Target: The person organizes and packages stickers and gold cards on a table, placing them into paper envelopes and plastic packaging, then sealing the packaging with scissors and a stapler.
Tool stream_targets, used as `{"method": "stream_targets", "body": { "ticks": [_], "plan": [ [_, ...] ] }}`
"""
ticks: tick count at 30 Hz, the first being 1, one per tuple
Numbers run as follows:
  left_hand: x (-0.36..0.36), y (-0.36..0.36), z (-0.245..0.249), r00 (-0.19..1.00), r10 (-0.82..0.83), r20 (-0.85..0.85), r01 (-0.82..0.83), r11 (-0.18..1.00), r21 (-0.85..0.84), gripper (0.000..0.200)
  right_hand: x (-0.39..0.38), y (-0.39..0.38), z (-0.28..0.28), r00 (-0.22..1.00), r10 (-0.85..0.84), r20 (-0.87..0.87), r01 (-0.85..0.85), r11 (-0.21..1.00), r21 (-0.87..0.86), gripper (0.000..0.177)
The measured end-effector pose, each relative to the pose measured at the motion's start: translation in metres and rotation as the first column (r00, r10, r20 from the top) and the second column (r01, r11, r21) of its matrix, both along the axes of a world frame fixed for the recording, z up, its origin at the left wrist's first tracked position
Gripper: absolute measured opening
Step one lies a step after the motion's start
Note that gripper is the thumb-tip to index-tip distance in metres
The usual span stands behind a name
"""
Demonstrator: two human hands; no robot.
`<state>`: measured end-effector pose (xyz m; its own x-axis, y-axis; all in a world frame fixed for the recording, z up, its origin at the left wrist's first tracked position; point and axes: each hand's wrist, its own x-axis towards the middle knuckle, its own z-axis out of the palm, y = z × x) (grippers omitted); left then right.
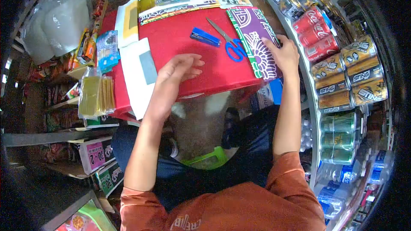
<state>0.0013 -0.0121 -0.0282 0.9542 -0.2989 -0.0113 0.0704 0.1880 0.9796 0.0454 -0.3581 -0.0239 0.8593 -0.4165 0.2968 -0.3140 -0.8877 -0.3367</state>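
Observation:
My right hand (286,57) grips the right edge of the purple patterned paper (259,38), its thumb lying on the printed side. A small dark thing shows between thumb and forefinger; I cannot make out what it is. My left hand (177,69) hovers above the red tabletop (171,34) with its fingers apart and nothing in them. Between the hands lie scissors (229,42) with blue handles, spread apart, and a blue stapler (205,37). White paper (136,72) with a grey rectangle lies beside my left hand.
At the back are stacked papers (175,1) and a printed banknote (234,1). Blue packets (107,50) and clear-wrapped gold sheets (96,96) sit along the left edge. Drink cans (349,75) line the right shelf. A green plastic stool (207,160) is below me.

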Motion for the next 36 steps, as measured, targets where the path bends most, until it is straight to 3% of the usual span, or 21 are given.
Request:
{"method": "stream_targets", "body": {
  "ticks": [7,11,15,16,19,20,23,28,31,35,36],
  "plan": [
    [0.0,-0.012,-0.003,0.995,-0.095,-0.034,0.095,0.995,0.005,0.037,0.009,-0.005,-0.007,0.981,-0.108,-0.164,0.101,0.994,-0.051,0.105],
    [-0.003,-0.012,-0.004,0.995,-0.088,-0.05,0.088,0.996,0.004,0.038,0.011,-0.01,-0.004,0.974,-0.116,-0.195,0.126,0.991,0.041,0.111],
    [-0.003,-0.009,-0.006,0.996,-0.076,-0.052,0.077,0.997,0.011,0.038,0.016,-0.027,-0.009,0.999,0.032,-0.005,-0.028,0.922,0.386,0.092],
    [-0.004,-0.008,-0.005,0.996,-0.068,-0.061,0.069,0.997,0.018,0.038,0.017,-0.027,-0.01,0.994,0.086,0.065,-0.104,0.924,0.368,0.068],
    [-0.005,-0.007,-0.004,0.995,-0.06,-0.075,0.062,0.998,0.021,0.038,0.009,-0.023,0.01,0.989,0.143,-0.032,-0.093,0.779,0.62,0.049],
    [-0.006,-0.007,-0.003,0.995,-0.058,-0.078,0.059,0.998,0.019,0.038,0.009,-0.023,0.01,0.986,0.161,-0.038,-0.112,0.819,0.563,0.032],
    [-0.006,-0.006,-0.007,0.996,-0.05,-0.078,0.047,0.998,-0.039,0.034,0.01,-0.028,0.0,0.97,0.224,0.098,-0.237,0.761,0.604,0.027],
    [-0.004,-0.006,-0.009,0.994,-0.105,-0.034,0.106,0.994,0.007,0.039,0.001,-0.004,0.031,0.918,0.327,0.224,-0.393,0.672,0.627,0.018],
    [-0.009,-0.011,-0.007,0.992,-0.124,-0.012,0.124,0.992,0.007,0.042,-0.006,0.018,0.043,0.867,0.339,0.365,-0.497,0.525,0.691,0.02],
    [-0.015,-0.024,-0.011,0.989,-0.108,0.097,0.11,0.994,-0.013,0.056,-0.018,0.057,0.059,0.846,0.343,0.408,-0.527,0.425,0.736,0.022],
    [-0.017,-0.025,-0.007,0.987,-0.147,0.059,0.149,0.988,-0.029,0.067,-0.02,0.064,0.062,0.845,0.358,0.397,-0.525,0.419,0.741,0.022]
  ]
}}
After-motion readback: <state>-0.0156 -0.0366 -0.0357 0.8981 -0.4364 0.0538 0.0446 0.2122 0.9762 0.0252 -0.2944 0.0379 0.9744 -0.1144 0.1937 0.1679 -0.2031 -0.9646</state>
